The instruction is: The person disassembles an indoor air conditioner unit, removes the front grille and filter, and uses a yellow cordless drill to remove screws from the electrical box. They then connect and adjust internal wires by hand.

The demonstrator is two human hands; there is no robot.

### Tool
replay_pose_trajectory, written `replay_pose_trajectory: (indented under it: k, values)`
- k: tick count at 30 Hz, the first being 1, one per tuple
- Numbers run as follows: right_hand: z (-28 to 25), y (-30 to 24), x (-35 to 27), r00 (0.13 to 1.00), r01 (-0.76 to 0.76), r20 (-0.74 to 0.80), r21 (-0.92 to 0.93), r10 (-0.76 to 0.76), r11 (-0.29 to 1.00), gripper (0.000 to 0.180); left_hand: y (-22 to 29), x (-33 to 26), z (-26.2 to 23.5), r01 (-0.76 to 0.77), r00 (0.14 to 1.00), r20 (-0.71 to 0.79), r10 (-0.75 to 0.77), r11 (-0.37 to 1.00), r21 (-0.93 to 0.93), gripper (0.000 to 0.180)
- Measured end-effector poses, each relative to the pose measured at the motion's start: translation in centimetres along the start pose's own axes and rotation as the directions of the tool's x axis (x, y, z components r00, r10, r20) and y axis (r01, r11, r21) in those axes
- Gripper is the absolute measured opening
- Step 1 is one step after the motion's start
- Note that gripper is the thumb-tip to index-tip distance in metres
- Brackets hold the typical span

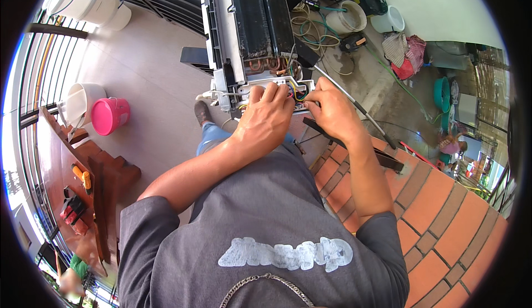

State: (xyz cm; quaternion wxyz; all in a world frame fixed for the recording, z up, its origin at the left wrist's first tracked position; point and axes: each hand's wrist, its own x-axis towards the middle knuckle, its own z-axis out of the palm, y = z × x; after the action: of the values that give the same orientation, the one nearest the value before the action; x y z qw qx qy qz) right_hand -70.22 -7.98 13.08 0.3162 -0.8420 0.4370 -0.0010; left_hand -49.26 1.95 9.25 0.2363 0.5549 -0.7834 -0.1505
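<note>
An opened indoor air conditioner unit [257, 25] stretches away in front of me, its dark finned coil uncovered. Bent copper pipes [266, 65] show at its near end. Beside them sits a white electrical box [282, 80] with coloured wires [300, 94] inside. My left hand [266, 111] reaches over the box's near edge, fingers curled down and closed, their tips hidden. At the box's right side is my right hand [331, 108], thumb and forefinger pinched together by the wires. Whatever either hand grips is too small or covered to make out.
A pink bucket [111, 116] and a white bucket [83, 100] stand at left, near a brown wooden table [52, 169] holding tools. Hoses [316, 33] and more buckets [346, 18] lie far right. A thin pole [354, 103] slants beside my right arm, above brick paving [438, 214].
</note>
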Motion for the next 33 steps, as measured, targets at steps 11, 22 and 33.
replay_pose_trajectory:
  k: [11, 22, 33]
  values:
    - [1.4, -0.9, 0.0, 0.981, -0.19, -0.044, -0.036, 0.189, 0.981, 0.008, -1.3, -1.2, 1.0, -0.006, 0.998, -0.061, -0.01, 0.967, -0.256, 0.035]
    - [1.2, -0.3, -0.6, 0.987, -0.041, -0.148, 0.141, 0.062, 0.989, 0.011, -1.2, 0.4, -0.6, 0.029, 0.998, -0.047, -0.04, 0.976, -0.214, 0.03]
    - [0.8, 1.3, -2.0, 0.985, -0.024, -0.157, 0.253, 0.065, 0.967, 0.019, 0.0, 2.6, 0.8, 0.166, 0.986, -0.008, -0.169, 0.976, -0.139, 0.007]
